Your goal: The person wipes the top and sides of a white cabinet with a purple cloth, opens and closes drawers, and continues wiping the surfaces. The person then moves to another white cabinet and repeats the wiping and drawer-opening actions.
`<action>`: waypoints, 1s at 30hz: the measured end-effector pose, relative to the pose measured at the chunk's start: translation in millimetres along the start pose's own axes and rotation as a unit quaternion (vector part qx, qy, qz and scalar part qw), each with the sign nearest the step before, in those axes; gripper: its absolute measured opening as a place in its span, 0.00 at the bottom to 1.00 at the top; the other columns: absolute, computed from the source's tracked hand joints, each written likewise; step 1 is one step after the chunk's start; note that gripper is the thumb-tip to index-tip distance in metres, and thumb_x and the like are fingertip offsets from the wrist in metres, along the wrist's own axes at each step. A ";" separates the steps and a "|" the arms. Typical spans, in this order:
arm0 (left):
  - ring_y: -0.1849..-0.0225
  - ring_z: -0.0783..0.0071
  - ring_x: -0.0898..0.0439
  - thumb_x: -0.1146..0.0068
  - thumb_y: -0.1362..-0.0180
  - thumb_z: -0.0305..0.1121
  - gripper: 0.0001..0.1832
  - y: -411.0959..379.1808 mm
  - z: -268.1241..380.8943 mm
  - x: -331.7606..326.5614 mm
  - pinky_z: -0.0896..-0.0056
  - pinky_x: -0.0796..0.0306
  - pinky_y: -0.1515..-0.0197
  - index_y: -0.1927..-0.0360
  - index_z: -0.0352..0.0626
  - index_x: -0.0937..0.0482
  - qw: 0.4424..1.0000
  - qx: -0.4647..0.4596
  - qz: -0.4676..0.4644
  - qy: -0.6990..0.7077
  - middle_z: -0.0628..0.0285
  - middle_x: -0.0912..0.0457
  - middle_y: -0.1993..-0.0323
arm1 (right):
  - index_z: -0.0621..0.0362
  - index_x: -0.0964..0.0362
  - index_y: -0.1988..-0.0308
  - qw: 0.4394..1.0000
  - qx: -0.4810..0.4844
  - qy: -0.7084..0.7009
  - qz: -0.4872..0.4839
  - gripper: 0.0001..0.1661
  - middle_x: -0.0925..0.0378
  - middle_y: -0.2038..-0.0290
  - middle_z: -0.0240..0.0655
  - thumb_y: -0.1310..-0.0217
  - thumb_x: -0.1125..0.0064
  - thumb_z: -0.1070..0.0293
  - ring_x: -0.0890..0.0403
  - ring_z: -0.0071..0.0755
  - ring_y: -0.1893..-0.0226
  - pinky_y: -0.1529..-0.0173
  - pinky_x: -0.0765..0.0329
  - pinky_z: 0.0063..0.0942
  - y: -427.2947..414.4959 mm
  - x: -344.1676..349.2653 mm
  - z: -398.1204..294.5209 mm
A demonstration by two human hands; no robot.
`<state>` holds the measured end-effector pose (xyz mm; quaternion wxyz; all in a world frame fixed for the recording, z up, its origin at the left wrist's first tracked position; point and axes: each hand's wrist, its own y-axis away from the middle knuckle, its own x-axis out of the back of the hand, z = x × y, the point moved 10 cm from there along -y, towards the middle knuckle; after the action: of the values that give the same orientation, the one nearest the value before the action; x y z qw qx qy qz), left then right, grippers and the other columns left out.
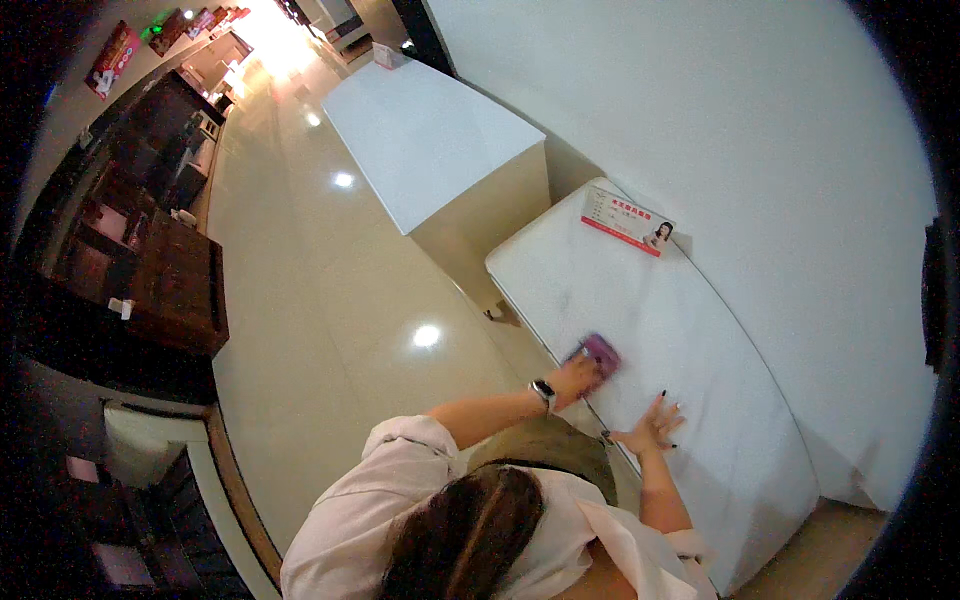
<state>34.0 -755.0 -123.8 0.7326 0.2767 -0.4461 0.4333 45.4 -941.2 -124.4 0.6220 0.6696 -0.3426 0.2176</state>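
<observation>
My left hand [579, 379], with a smartwatch [543, 389] at the wrist, is on a purple cloth [602, 354] near the front edge of a white tabletop [637, 307]. Motion blurs the cloth and the fingers, so its exact folds cannot be made out. To the right, my right hand [654, 430] rests on the same top with its fingers spread and nothing in it. The thumb of that hand lies by the table's edge. A printed sign [628, 222] bearing writing and a picture stands at the far end, against the white wall.
Beyond a narrow gap is another white-topped table [439, 142] with a small sign [388, 56] on it. Glossy tiled floor [322, 285] stretches along the left. Dark wooden cabinets [176, 277] line the far side. A white wall [697, 97] borders the right.
</observation>
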 end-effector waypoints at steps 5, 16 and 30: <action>0.33 0.48 0.51 0.39 0.60 0.31 0.33 23.0 59.8 -54.9 0.54 0.51 0.34 0.45 0.49 0.33 0.993 -0.074 -0.063 0.071 0.53 0.43 0.37 | 0.37 0.89 0.37 1.000 -0.008 0.005 0.006 0.86 0.92 0.36 0.47 0.80 0.23 0.46 0.86 0.61 0.36 0.47 0.61 0.78 -2.5 -1.0 -0.4; 0.53 0.53 0.29 0.50 0.53 0.23 0.14 108.7 -171.5 98.9 0.60 0.35 0.50 0.60 0.42 0.27 0.858 0.384 0.163 0.299 0.54 0.26 0.60 | 0.37 0.92 0.38 1.000 -0.001 0.005 -0.002 0.87 0.92 0.36 0.47 0.80 0.23 0.45 0.85 0.60 0.36 0.47 0.61 0.78 5.7 6.4 -3.3; 0.36 0.46 0.46 0.47 0.52 0.28 0.22 27.4 57.8 6.9 0.55 0.51 0.34 0.50 0.48 0.29 0.995 0.069 -0.062 0.041 0.57 0.37 0.40 | 0.36 0.89 0.37 1.000 0.002 -0.013 0.015 0.85 0.90 0.35 0.48 0.79 0.23 0.46 0.87 0.59 0.36 0.46 0.63 0.78 3.5 3.1 -1.0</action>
<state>-12.4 -785.1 -91.2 0.7545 0.3358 -0.3671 0.4280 45.0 -940.8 -119.6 0.6126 0.6687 -0.3603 0.2188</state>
